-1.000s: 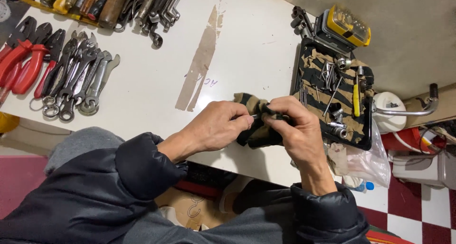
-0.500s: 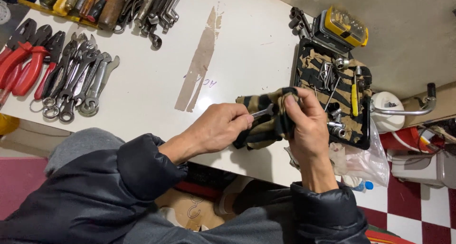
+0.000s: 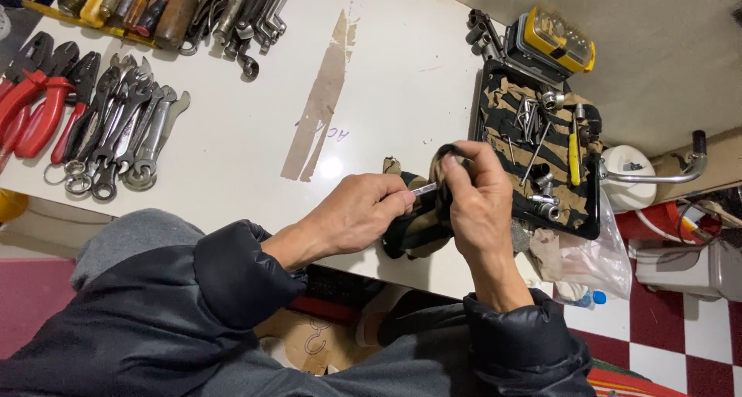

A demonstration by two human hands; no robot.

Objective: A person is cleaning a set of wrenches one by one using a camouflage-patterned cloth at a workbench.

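Observation:
My left hand (image 3: 363, 211) pinches a thin silver metal tool (image 3: 423, 189) by one end, near the front edge of the white table (image 3: 371, 95). My right hand (image 3: 479, 204) grips a black and tan camouflage fabric pouch (image 3: 417, 227) and pulls up a black loop on it. The tool's tip points into the pouch between the two hands. The lower part of the pouch rests on the table, partly hidden by my right hand.
A black tray (image 3: 483, 95) lined with camouflage cloth holds sockets, hex keys and a yellow-handled tool (image 3: 574, 148). A yellow bit case (image 3: 558, 41) lies behind it. Wrenches (image 3: 127, 134) and red pliers (image 3: 39, 107) lie at left. Brown tape (image 3: 321, 95) marks the tabletop.
My hands have come slightly apart. The silver tool now shows between them, and my right hand has lifted the pouch's black loop higher.

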